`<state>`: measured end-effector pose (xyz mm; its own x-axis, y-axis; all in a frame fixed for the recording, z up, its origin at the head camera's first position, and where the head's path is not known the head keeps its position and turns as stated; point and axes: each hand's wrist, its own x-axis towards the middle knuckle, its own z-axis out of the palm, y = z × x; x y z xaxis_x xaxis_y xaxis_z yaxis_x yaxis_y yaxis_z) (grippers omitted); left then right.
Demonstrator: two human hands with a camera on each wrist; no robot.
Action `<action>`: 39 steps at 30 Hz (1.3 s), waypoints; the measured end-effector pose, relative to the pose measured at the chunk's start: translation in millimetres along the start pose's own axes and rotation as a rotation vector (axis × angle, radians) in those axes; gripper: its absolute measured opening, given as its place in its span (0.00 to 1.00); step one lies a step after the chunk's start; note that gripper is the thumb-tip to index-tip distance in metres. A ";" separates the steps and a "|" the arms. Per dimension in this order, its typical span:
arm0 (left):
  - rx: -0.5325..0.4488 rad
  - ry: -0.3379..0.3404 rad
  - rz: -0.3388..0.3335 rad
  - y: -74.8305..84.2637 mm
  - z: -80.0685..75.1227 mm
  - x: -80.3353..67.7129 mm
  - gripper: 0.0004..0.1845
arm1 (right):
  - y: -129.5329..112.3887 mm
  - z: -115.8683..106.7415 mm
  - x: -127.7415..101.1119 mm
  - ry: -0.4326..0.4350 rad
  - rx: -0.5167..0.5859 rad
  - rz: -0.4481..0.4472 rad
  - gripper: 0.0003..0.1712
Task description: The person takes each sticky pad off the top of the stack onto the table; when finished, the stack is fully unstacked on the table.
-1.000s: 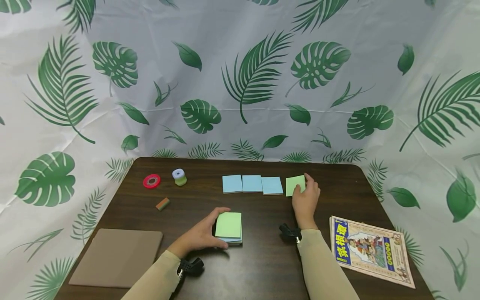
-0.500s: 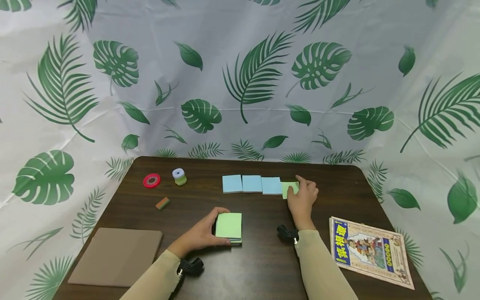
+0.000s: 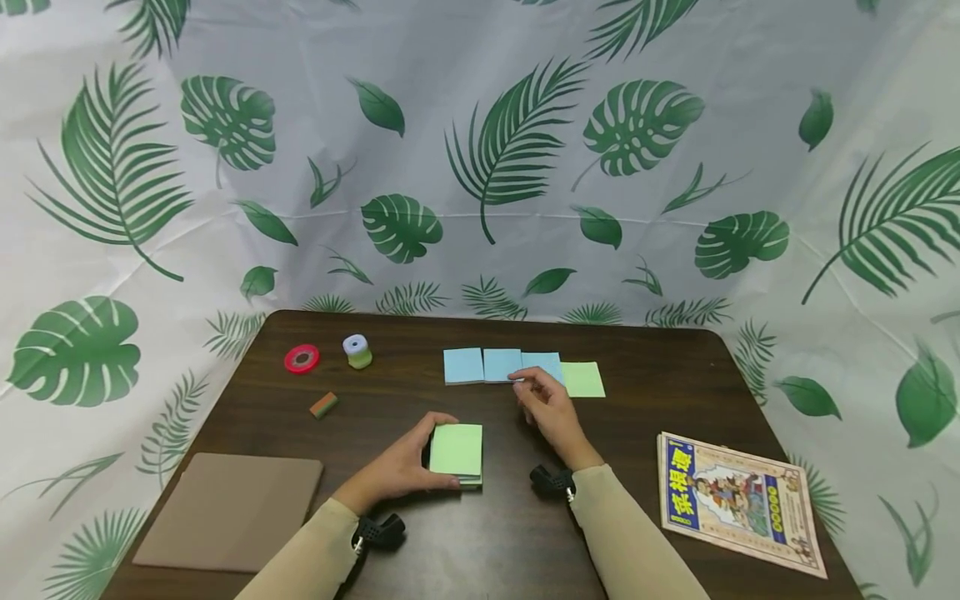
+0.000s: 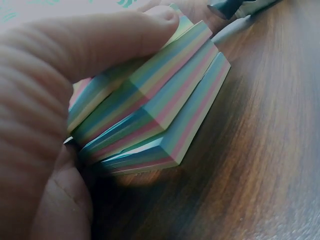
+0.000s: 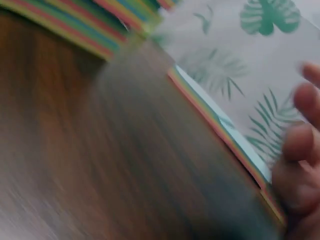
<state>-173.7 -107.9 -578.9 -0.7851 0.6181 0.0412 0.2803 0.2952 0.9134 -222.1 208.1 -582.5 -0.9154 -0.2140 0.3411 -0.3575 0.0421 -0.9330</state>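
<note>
A stack of sticky notes (image 3: pixel 456 452) with a green top sheet lies near the table's middle; my left hand (image 3: pixel 401 465) grips its left side. In the left wrist view the stack (image 4: pixel 155 107) shows striped edges, fanned in three offset layers under my thumb. Three blue notes (image 3: pixel 483 365) lie in a row further back, with a single green note (image 3: pixel 582 379) at the row's right end. My right hand (image 3: pixel 546 406) hovers in front of the blue notes, fingers loosely bent, holding nothing. The right wrist view is blurred, showing the fingers (image 5: pixel 300 160) and pad edges (image 5: pixel 220 127).
A red tape roll (image 3: pixel 302 359), a small lavender-and-green cylinder (image 3: pixel 357 352) and a small striped eraser-like block (image 3: pixel 324 405) lie at the back left. A brown folder (image 3: pixel 228 512) sits front left, a printed booklet (image 3: pixel 738 501) front right. A leaf-print cloth (image 3: pixel 480 167) surrounds the table (image 3: pixel 660 400).
My right hand slid the green note left against the blue row, let it go and drew back left toward the stack. My left hand stayed on the stack.
</note>
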 end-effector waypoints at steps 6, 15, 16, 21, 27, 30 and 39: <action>0.004 -0.006 -0.012 0.5 -0.2 -0.2 0.51 | -9.3 19.7 -3.8 -0.363 0.009 0.061 0.23; -0.015 -0.010 -0.005 -1.0 -0.8 0.1 0.50 | -8.3 28.9 -10.3 -0.500 -0.087 0.100 0.39; -0.016 -0.009 -0.008 -1.2 -1.0 0.0 0.51 | -9.6 29.6 -11.6 -0.505 -0.112 0.086 0.40; -0.042 -0.003 -0.021 -0.6 -1.3 -0.8 0.51 | -16.1 34.5 -22.6 -0.510 -0.239 0.046 0.42; -0.009 0.002 -0.023 -0.9 -0.1 -0.5 0.52 | -20.1 39.5 -34.7 -0.469 -0.326 0.091 0.37; 0.003 0.007 -0.018 0.1 -0.2 -0.9 0.54 | -21.3 40.2 -35.1 -0.450 -0.287 0.113 0.37; 0.067 0.033 0.020 0.9 -0.2 0.7 0.63 | -14.4 32.1 -30.5 -0.357 -0.040 0.127 0.41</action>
<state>-174.1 -107.3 -578.0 -0.7965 0.6001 0.0739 0.3319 0.3316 0.8831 -183.1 182.7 -583.1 -0.8331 -0.5311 0.1546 -0.2583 0.1264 -0.9578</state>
